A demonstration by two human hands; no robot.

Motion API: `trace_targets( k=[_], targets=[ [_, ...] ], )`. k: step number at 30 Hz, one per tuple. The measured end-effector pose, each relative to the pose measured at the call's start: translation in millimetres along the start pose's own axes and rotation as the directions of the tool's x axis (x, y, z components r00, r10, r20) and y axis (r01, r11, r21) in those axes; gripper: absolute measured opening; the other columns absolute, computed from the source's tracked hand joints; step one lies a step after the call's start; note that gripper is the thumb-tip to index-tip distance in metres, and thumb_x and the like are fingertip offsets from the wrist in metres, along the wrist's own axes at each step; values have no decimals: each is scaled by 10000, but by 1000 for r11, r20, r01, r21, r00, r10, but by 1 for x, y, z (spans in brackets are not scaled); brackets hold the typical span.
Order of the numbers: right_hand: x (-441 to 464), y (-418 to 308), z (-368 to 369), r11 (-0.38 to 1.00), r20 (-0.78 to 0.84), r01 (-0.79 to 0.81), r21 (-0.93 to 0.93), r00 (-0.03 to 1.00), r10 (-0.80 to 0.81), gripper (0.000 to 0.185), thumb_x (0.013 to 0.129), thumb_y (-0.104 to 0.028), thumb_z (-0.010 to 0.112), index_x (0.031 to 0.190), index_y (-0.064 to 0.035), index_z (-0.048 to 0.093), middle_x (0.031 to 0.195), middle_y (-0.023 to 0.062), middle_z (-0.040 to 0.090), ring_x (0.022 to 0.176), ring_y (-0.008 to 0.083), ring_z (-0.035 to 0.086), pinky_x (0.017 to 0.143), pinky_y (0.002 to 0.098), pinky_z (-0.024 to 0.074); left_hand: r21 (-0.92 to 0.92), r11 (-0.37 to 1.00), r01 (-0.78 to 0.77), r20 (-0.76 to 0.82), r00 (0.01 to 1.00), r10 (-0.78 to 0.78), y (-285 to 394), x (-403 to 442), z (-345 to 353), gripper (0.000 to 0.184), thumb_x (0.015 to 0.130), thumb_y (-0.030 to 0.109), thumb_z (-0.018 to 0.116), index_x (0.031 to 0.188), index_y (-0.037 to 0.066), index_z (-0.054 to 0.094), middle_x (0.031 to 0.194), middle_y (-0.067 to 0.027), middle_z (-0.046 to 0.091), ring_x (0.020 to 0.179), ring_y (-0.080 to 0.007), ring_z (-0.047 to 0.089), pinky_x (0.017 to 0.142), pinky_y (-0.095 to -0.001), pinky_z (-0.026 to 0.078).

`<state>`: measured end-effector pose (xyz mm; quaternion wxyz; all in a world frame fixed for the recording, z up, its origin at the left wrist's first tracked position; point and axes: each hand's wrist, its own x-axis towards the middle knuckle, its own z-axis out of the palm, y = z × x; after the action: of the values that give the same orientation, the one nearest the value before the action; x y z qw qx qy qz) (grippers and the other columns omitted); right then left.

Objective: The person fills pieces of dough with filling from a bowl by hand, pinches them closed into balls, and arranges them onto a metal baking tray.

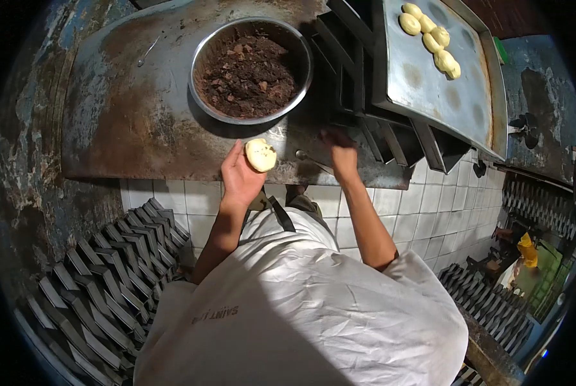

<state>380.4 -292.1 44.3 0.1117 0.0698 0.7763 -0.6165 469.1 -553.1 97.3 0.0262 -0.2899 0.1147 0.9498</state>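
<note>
Head view: just this side of the round metal bowl [252, 121], the left hand [241, 177] grasps a flattened, pale dough disc [260, 156]. Off the bowl's near right side, the right hand [342, 157] has dim fingers; whether they clasp anything, I cannot tell. Crumbly, dark brown mix [249, 74] fills the bowl. Well right of it, smooth, rounded dough lumps [433, 42] sit on a flat metal tray [423, 87].

Light pours onto the white shirt [371, 302], a diagonal shadow slicing across it; the metal bowl [256, 121] glints, the right hand [344, 158] has murky, shaded fingertips, fisheye edges curving into black corners.
</note>
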Motion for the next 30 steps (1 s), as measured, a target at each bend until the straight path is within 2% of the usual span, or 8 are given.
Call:
trace_targets(
  k=[3,5,9,14,18,24,26,30],
  targets=[
    [-46,-130,45,991,98,34,131,994,-47,169,997,-110,645,1114,-28,734,1093,59,727,1017,144,657,900,304,523,-29,997,73,108,992,-70,2,11,14,566,1038,429,537,1361,-36,515,1346,-171,597,1283,-306,543,1138,-460,389],
    [-58,-147,67,880,138,466,-89,881,-453,155,905,29,681,1045,-14,731,1032,109,725,998,209,684,886,310,536,-42,996,84,127,989,-78,1,10,38,505,1037,404,545,1337,-2,541,1309,-146,616,1245,-289,565,1110,-453,412],
    [-59,-156,78,719,136,632,-291,771,-622,220,812,53,717,1004,-51,743,1055,104,713,948,257,651,866,324,507,-88,988,123,185,977,-105,4,15,44,484,1031,401,561,1326,18,566,1269,-128,645,1205,-275,590,1082,-444,434],
    [-42,-117,47,981,40,5,192,999,-13,314,851,-136,737,1154,-66,692,1194,130,652,1096,326,597,919,426,488,-132,983,130,127,985,-114,7,8,51,592,1014,498,567,1309,-15,579,1281,-152,647,1207,-285,600,1081,-430,451],
    [-39,13,10,433,217,291,-853,953,-213,325,886,-158,678,1176,-14,652,1316,219,586,1189,417,562,940,512,481,-233,959,162,203,973,-115,18,9,17,601,1011,513,575,1288,-19,603,1279,-159,652,1220,-300,597,1090,-449,444],
    [-43,97,-14,277,359,395,-876,917,-171,282,882,-115,645,1151,-36,625,1217,227,620,1098,431,596,850,555,485,-137,990,-14,54,998,21,48,-6,-31,577,1037,505,513,1267,-13,625,1279,-152,657,1233,-279,597,1090,-428,442],
    [-40,74,-12,554,349,243,-796,933,92,212,852,-69,639,1059,-37,606,990,207,657,943,429,638,743,523,514,-276,961,-8,108,993,40,57,-6,-41,539,1048,489,498,1230,5,650,1260,-135,678,1206,-283,619,1071,-448,452],
    [-18,-88,31,510,460,403,-760,888,-15,229,831,-31,576,1060,-17,583,920,199,679,865,394,673,695,479,543,-339,939,-60,-10,998,61,79,-1,-48,489,1000,456,607,1203,18,685,1195,-121,726,1146,-288,660,1063,-443,474]
  ],
)
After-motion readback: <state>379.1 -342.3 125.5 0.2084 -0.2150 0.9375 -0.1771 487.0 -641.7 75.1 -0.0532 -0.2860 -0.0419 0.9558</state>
